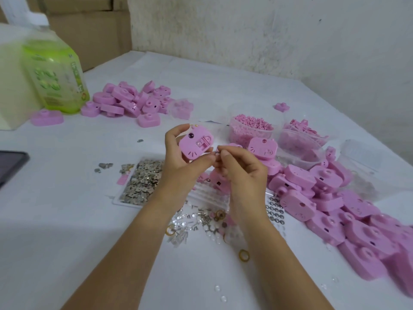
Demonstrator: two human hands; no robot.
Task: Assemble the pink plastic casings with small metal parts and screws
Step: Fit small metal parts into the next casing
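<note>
A white-covered table [67,220] fills most of the view. Along its right side a large heap of pink casings [357,220] is spread, and a smaller heap [125,101] is piled at the far left, just beside a green bottle [55,79]. Two clear tubs of pink bits [250,128] are set behind the hands, near the large heap. A flat tray of small metal parts [140,180] is laid under the left forearm, and loose small parts [201,220] are scattered between the two wrists. One pink casing [195,142] is held up above the table in the left hand [181,162]; its fingers [172,135] are curled round the casing's left edge, with the thumb pressed at the lower edge. The right hand [243,173] is brought to the casing's lower right corner, its thumb and forefinger closed tip to tip and the other fingers [225,153] curled; whether anything is pinched there cannot be told.
</note>
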